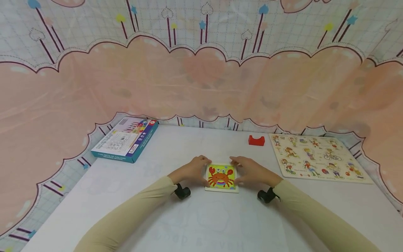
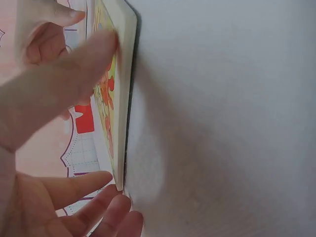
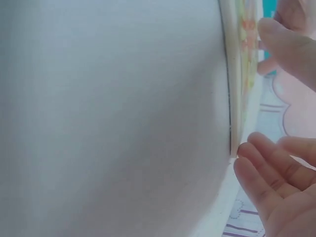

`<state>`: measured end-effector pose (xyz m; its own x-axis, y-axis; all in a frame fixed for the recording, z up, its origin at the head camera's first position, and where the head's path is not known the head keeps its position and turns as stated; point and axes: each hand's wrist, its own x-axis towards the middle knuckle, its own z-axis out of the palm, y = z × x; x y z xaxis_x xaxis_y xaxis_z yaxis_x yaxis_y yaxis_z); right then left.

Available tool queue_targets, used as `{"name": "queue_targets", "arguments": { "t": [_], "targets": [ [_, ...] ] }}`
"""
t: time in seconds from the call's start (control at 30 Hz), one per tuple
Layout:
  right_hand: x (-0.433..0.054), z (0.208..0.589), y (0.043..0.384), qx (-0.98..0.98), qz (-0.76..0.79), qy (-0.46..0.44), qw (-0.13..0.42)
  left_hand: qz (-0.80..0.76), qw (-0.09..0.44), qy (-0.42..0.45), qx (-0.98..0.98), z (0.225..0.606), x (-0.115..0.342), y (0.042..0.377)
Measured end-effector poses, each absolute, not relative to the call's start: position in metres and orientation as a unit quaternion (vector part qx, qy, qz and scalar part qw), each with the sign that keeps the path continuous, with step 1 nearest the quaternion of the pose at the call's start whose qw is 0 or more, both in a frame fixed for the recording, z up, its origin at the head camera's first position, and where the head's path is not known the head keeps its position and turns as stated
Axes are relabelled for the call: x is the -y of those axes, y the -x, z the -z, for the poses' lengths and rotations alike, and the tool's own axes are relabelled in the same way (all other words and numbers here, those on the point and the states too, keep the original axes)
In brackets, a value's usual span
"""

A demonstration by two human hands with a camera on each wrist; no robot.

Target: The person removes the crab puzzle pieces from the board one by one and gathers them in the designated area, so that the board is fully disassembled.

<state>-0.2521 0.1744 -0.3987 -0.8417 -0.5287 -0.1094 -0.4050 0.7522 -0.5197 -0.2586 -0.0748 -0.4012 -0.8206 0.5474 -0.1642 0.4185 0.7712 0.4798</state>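
A small square crab picture puzzle in a pale frame lies flat on the white table, between the two hands. At its left side is my left hand; the thumb overlaps the frame in the left wrist view, and the other fingertips are right at a corner. My right hand flanks the opposite side, fingers spread and loosely extended. In the right wrist view its fingertips are close to the frame's corner, while the thumb reaches over beside the picture.
A teal-edged box stands at the back left of the table. Behind the puzzle to the right is a red block with a curved notch. A wooden board with several figures occupies the right side. Patterned cloth hangs behind.
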Motion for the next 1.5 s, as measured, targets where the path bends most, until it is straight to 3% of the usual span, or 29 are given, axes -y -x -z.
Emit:
{"name": "queue_targets", "arguments": {
  "t": [0.5, 0.83, 1.23, 1.5],
  "targets": [
    [-0.162, 0.397, 0.264, -0.924, 0.244, 0.258, 0.144, -0.204, 0.177, -0.269, -0.925, 0.395, 0.080, 0.254],
    [-0.158, 0.396, 0.268, -0.922, 0.235, 0.266, 0.155, -0.169, 0.159, -0.274, -0.933, 0.401, 0.083, 0.257],
    [-0.158, 0.402, 0.270, -0.924, 0.232, 0.257, 0.160, 0.000, 0.103, -0.317, -0.943, 0.401, 0.085, 0.256],
    [-0.158, 0.402, 0.272, -0.922, 0.248, 0.245, 0.166, 0.022, 0.108, -0.314, -0.943, 0.397, 0.081, 0.254]
  ]
}}
